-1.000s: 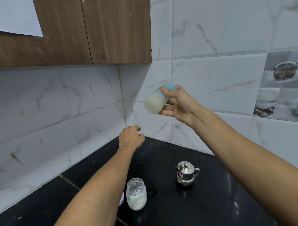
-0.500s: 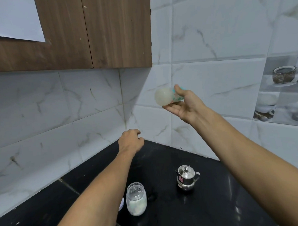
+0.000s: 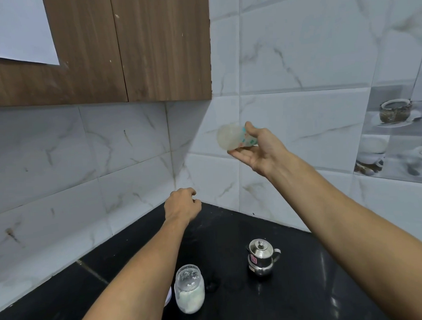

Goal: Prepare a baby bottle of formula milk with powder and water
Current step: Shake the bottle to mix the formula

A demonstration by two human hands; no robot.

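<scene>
Head view looks into a corner where pale marble-patterned tiles (image 3: 297,49) meet above a glossy black stone desk (image 3: 317,295). A brown wood-grain cabinet (image 3: 153,47) hangs at upper left, with a flat white sheet (image 3: 19,30) on its door, cut off by the frame edge.

The right hand (image 3: 261,151) is raised in front of the wall tiles and grips the baby bottle (image 3: 232,138), thumb over the top and fingers cupped beneath. The bottle lies roughly on its side, rounded base toward the left. Its wall is translucent and cloudy white with teal and orange print. It is blurred, so how full it is cannot be told, and its nipple end is hidden behind the hand.

The left hand (image 3: 183,205) hovers lower, well apart from the right, knuckles up and fingers curled under. Nothing shows in it, though the palm side is hidden.

A round clear glass jar (image 3: 189,290) stands on the desk, partly filled with white powder. A white object just behind it is mostly covered by the left forearm. A small dark thing beside the jar is too faint to identify. A shiny steel kettle (image 3: 261,259) with a knobbed lid, a handle and a red label stands well to the right of the jar.
</scene>
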